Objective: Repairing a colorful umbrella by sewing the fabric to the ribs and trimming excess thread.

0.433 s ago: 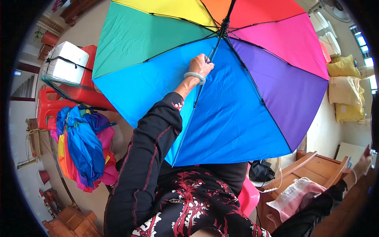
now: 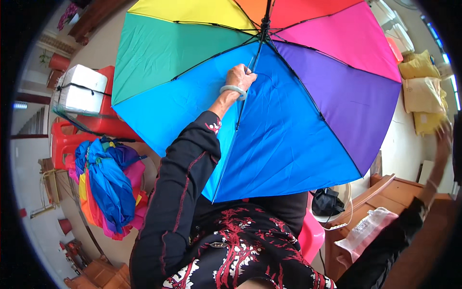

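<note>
Overhead, rainbow umbrella [image 2: 269, 96] spreads around left hand's [image 2: 239, 77] grip.

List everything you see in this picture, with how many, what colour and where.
Open umbrella: one, rainbow panels, seen from inside, fills the upper middle.
Folded umbrellas: a pile, count unclear, multicoloured, lower left.
Foam box: one, white, strapped with a dark band, on red plastic furniture at left.
Plastic chairs: red, stacked at left, count unclear.
Pink chair: one, lower middle.
Black bag: one, beside the pink chair.
Wooden cabinet: one, brown, lower right.
Clear plastic bag: one, on the cabinet.
Cushions: yellow, stacked at right.
Bangle: one, pale, on the left wrist.
Left hand: gripping the umbrella's inner frame.
Right hand: blurred, raised at right, holds nothing visible.
</note>
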Tool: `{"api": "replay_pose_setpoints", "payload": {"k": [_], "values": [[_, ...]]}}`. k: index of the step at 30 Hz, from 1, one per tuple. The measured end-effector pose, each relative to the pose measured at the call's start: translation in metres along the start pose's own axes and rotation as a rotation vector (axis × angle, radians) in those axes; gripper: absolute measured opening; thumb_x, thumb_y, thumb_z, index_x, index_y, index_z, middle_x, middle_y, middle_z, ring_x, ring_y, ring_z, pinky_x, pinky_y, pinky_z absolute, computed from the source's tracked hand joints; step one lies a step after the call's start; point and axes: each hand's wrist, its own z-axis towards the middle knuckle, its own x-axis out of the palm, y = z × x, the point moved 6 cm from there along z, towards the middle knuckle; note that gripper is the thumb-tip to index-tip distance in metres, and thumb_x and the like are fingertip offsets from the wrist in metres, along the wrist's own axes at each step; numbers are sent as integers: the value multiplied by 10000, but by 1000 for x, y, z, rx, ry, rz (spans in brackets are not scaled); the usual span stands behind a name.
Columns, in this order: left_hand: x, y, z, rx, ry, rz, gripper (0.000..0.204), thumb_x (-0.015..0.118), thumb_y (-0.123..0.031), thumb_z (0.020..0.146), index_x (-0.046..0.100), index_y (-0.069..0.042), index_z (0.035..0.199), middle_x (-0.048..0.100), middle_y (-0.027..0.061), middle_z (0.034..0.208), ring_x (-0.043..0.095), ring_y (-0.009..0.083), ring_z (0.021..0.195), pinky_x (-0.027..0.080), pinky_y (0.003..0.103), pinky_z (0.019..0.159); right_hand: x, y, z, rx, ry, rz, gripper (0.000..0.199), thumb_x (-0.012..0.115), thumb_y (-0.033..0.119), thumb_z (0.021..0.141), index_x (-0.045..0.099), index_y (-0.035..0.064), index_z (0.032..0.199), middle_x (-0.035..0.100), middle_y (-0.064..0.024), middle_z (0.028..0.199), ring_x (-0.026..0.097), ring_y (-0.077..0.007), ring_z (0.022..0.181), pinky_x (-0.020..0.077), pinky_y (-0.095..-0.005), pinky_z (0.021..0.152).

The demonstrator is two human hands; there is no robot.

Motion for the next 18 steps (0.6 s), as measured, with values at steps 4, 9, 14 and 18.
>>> {"api": "replay_pose_setpoints", "payload": {"k": [4,9,14,18], "values": [[-6,36,-2,9,-37,-18,242,635,-252,690,581,-17,716,621,147,701,614,262,657,486,345,623,364,19,-64,59,384,-371,186,515,161,824,594,28,926,540,-6,753,485,-87,597,412,-222,535],[10,23,0,-174,104,-297,271,559,-271,778,564,-9,708,589,108,585,572,194,486,459,318,466,541,-39,-104,95,781,-360,109,552,119,768,591,18,761,521,-32,574,532,-105,478,447,-262,422],[5,19,-4,-161,95,-222,272,511,-257,813,553,-10,706,554,84,522,528,155,412,424,300,397,612,-84,-102,-186,451,-544,116,527,103,719,597,27,772,598,-163,686,606,-304,648,482,-396,595],[-1,20,-9,-204,44,-216,259,503,-241,818,554,-12,708,555,88,523,532,164,417,428,306,403,633,-81,-118,-174,471,-654,134,507,93,693,589,25,774,598,-196,777,574,-369,776,458,-440,689]]}}
